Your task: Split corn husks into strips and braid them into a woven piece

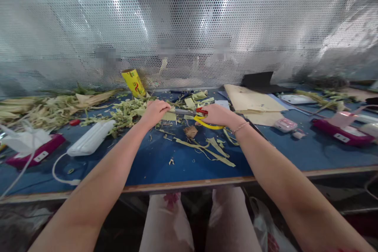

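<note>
My right hand (217, 115) is wrapped round the handles of a pair of scissors (184, 112), with red and yellow showing at the grip. The grey blades point left toward my left hand (156, 111), whose fingers are closed on a pale green husk piece (170, 115) beside the blade tips. A heap of husk scraps (125, 110) lies around and left of my left hand. Nearer me, long thin husk strips (206, 150) and a brown crumpled piece (190, 131) rest on the blue tabletop (159, 165).
A yellow tube (133, 82) leans near the perforated metal screen (189, 39). Left are a white power bank (91, 138) and a purple power strip (38, 151). Right are brown paper sheets (251, 100), a pink case (285, 125) and another purple strip (342, 134).
</note>
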Available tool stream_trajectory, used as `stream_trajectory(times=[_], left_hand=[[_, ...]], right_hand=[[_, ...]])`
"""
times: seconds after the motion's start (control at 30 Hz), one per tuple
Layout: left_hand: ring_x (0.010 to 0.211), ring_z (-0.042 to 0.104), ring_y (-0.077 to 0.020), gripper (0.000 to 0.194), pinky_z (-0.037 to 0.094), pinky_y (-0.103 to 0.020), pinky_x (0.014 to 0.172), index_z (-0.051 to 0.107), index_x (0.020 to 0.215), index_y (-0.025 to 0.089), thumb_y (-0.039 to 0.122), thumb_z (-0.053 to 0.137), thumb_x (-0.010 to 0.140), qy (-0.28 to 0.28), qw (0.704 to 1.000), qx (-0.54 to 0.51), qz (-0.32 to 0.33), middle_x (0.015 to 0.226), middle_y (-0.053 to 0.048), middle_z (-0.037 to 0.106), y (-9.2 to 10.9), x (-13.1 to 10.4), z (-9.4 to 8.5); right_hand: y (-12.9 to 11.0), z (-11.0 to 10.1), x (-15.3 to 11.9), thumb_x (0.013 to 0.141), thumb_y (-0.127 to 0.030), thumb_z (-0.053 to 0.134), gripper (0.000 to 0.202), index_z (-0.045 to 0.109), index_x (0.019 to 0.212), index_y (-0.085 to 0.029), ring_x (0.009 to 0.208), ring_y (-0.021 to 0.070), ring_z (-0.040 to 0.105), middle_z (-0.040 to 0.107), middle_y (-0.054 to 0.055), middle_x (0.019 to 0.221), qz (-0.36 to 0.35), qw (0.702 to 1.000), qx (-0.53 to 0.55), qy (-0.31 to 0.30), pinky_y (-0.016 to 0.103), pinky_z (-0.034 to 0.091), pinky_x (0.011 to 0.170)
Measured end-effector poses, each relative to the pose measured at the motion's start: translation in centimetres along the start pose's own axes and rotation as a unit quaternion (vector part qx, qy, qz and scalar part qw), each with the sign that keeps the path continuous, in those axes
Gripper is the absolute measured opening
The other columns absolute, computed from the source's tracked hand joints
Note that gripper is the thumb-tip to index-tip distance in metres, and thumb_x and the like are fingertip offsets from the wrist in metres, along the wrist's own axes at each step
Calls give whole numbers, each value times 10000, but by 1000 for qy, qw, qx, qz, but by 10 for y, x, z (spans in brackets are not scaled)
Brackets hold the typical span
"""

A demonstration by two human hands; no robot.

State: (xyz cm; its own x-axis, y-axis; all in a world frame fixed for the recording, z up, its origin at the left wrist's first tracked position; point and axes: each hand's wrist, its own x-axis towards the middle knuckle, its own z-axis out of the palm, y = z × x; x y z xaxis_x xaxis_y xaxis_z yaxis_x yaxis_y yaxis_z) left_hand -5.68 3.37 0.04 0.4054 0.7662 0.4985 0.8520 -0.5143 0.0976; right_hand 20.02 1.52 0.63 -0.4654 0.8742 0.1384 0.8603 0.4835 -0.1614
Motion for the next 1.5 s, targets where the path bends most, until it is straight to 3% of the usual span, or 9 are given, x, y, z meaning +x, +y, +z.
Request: stream_trajectory(times=[0.37,0.9,1.1,1.27,1.5], left_hand=[[789,576,-156,214,427,-293,759,676,771,191,241,470,803,20,995,-82,61,816,-39,668,-11,3,5],[786,555,-141,170,441,-283,771,691,778,199,244,528,756,15,992,-124,-28,817,-19,606,-6,4,4],[780,553,-143,187,443,-283,758,687,781,207,265,510,763,6,991,-128,-37,835,-23,609,-4,3,2],[789,554,-147,189,438,-292,777,682,772,205,274,507,761,1,990,-131,-41,843,-28,611,-6,3,2],[780,553,-152,206,438,-286,761,680,771,202,298,498,760,10,990,-134,-38,820,-30,613,-7,3,3]], right_hand=[[-1,-2,-1,699,-622,453,440,468,643,-186,566,128,467,584,39,690,16,1000,-24,1,242,256,487],[6,2,3,705,-606,461,440,422,590,-183,529,111,425,541,27,623,15,1000,-27,2,246,229,479],[5,0,2,671,-662,464,493,409,567,-183,498,108,409,521,21,580,20,1000,-14,-5,247,228,464],[3,-4,0,692,-617,474,458,417,559,-183,490,108,396,494,18,547,17,1000,-21,-11,253,221,468],[1,-7,-3,698,-621,476,434,517,665,-191,588,142,484,594,50,708,23,999,-26,-16,255,273,496]])
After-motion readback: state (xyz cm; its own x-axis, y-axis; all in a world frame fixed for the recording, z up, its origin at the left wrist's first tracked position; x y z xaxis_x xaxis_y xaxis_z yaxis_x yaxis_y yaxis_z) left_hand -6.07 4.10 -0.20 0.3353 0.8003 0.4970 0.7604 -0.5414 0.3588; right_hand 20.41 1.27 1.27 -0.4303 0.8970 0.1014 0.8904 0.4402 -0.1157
